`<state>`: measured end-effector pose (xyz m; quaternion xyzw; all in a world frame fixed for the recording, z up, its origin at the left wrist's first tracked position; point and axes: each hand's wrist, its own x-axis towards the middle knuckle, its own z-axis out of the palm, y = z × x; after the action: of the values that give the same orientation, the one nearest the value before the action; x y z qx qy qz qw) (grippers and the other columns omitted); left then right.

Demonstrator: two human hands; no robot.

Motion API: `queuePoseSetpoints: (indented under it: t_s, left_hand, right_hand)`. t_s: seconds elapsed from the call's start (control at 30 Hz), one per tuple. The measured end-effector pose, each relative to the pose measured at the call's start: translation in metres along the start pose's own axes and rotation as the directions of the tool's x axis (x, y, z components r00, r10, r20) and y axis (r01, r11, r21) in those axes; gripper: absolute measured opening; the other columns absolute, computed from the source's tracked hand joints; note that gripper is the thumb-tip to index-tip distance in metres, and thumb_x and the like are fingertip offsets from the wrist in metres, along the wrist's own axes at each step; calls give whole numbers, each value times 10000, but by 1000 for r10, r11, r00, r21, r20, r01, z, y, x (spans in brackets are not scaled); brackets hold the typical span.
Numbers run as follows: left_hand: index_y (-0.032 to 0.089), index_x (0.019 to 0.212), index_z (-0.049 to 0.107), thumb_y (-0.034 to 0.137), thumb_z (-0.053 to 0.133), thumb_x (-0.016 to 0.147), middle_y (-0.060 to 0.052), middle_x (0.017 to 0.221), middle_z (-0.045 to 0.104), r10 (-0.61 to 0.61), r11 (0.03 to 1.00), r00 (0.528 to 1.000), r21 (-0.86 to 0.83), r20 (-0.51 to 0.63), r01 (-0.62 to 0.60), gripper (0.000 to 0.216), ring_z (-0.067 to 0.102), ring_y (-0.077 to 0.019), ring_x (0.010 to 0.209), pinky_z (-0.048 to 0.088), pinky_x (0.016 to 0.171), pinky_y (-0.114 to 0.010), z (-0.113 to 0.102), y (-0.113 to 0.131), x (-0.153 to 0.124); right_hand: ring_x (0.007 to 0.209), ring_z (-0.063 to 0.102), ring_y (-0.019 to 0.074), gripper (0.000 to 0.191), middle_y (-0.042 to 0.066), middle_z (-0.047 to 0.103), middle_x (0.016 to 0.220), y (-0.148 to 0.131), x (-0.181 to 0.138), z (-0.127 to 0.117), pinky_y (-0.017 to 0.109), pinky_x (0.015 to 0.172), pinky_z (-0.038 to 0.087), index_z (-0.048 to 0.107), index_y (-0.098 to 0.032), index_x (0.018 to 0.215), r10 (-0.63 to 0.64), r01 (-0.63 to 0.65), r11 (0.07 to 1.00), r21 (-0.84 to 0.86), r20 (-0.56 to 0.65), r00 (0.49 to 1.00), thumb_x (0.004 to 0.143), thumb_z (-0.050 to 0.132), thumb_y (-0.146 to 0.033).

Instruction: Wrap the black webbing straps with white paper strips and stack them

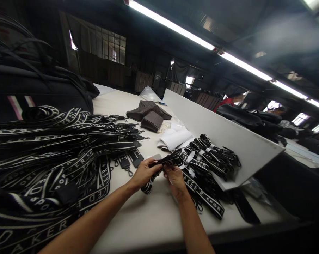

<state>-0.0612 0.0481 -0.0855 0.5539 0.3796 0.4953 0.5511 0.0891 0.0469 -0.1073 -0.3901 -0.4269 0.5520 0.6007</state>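
Observation:
Both my hands grip one folded black-and-white lettered bag strap (172, 158) above the pale table. My left hand (145, 173) pinches its left part, fingers closed, with a small grey piece (157, 157) showing just beyond the fingertips. Closed around the strap's underside is my right hand (175, 178); a loop of the strap hangs between the two hands. To the left spreads a large heap of loose lettered straps (69, 151) with metal clips at their ends. Right of my right hand lie bundled straps (201, 162) with white wraps around them.
Brown leather pouches (151, 114) and white paper sheets (175, 137) lie farther back. A white upright panel (214, 127) borders the table's right side. At far left stands a black bag (37, 91). A dark flat phone-like object (245, 206) rests near the right edge. A person in red (225, 102) is beyond the panel.

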Motion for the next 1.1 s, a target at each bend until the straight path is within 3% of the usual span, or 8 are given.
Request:
queuePoseSetpoints:
  t_s: [0.13,0.27,0.4,0.47,0.57,0.7,0.97,1.1]
  left_hand:
    - [100,879,678,477,658,729,-57,732,659,-11,995,995,95,-101,20,406,575,-155,636,442,600,-260,-10,1,5]
    - [117,802,685,451,640,742,-40,681,653,26,977,991,211,-130,2,342,579,-174,627,433,584,-265,-17,-1,7]
    - [150,716,689,366,675,702,-27,710,676,64,945,994,325,-86,-32,217,604,-199,727,444,659,-263,-18,-3,5]
    - [159,761,697,351,672,696,-29,748,691,59,940,997,338,-56,-37,204,619,-209,766,462,694,-268,-19,-5,5]
    - [161,831,694,336,668,689,-38,789,699,44,941,998,337,-36,-29,227,633,-221,808,481,734,-281,-22,-9,8]
    - [151,834,673,347,644,700,-44,782,690,25,943,1000,332,-9,-21,239,639,-231,811,493,737,-300,-24,-12,10]
    - [134,874,613,373,587,731,-50,803,679,14,950,1000,310,27,-22,279,646,-233,849,497,773,-316,-25,-17,12]
    - [144,809,607,383,600,745,-30,731,660,18,937,998,349,61,-38,247,628,-212,762,485,705,-290,-20,-19,10]
  right_hand:
    - [548,546,122,442,31,627,696,6,-11,7,241,484,452,703,-124,908,-70,53,987,-151,-107,992,644,814,-462]
    - [480,520,100,376,-8,590,666,13,-23,16,206,405,413,675,-163,1007,-237,164,911,-377,-154,959,746,745,-423]
    - [530,585,127,330,32,655,691,12,-23,18,236,478,496,698,-145,882,-129,114,964,-242,-45,991,744,735,-443]
    - [642,661,171,378,76,710,778,9,-21,14,302,636,568,706,-129,913,-42,42,990,-135,6,999,697,771,-433]
    - [845,710,239,462,112,739,923,8,-19,6,409,870,554,702,-125,1021,58,-52,997,-50,119,991,627,820,-336]
    - [950,694,255,450,104,736,1004,13,-20,0,455,962,508,694,-152,1081,2,16,991,-130,140,990,658,787,-275]
    - [1020,678,260,441,83,714,1060,17,-19,-1,430,947,534,678,-190,1131,-66,105,980,-170,220,973,716,756,-317]
    - [714,671,192,180,52,689,841,12,-19,-4,350,745,572,741,-218,928,-253,269,842,-468,98,963,840,642,-340]
